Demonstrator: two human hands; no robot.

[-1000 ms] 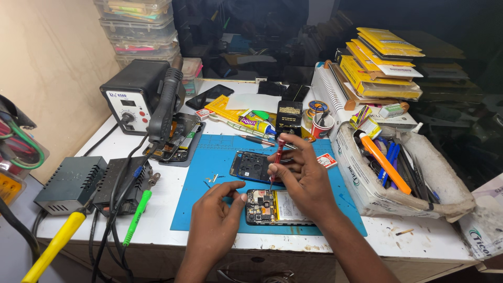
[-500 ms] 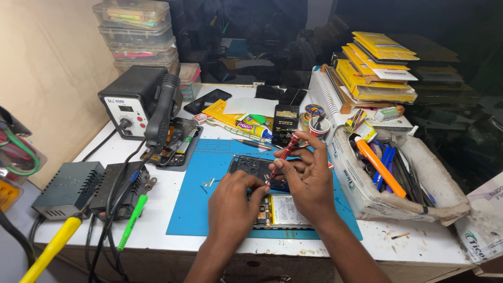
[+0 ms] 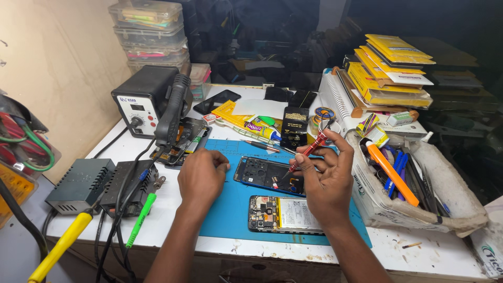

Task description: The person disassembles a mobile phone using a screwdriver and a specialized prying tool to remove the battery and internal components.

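My right hand (image 3: 327, 181) holds a red-handled screwdriver (image 3: 309, 151), its tip pointing down at a blue phone back frame (image 3: 264, 174) on the blue work mat (image 3: 230, 209). An opened phone (image 3: 285, 215) with its board and battery showing lies on the mat in front of that frame, just below my right hand. My left hand (image 3: 201, 175) rests knuckles-up on the mat's left part, fingers curled, fingertips close to the frame's left end. Whether it pinches anything small is hidden.
A black hot-air station (image 3: 144, 99) with its handle stands at the left, above two grey power boxes (image 3: 81, 183) and a yellow-handled iron (image 3: 60, 246). A white tray of tools (image 3: 419, 183) sits at the right, yellow packets (image 3: 393, 68) behind it, and stacked plastic boxes (image 3: 152, 31) at the back.
My left hand moved from the opened phone to the left part of the mat. My right hand lifted off the phone and raised the screwdriver over the blue frame.
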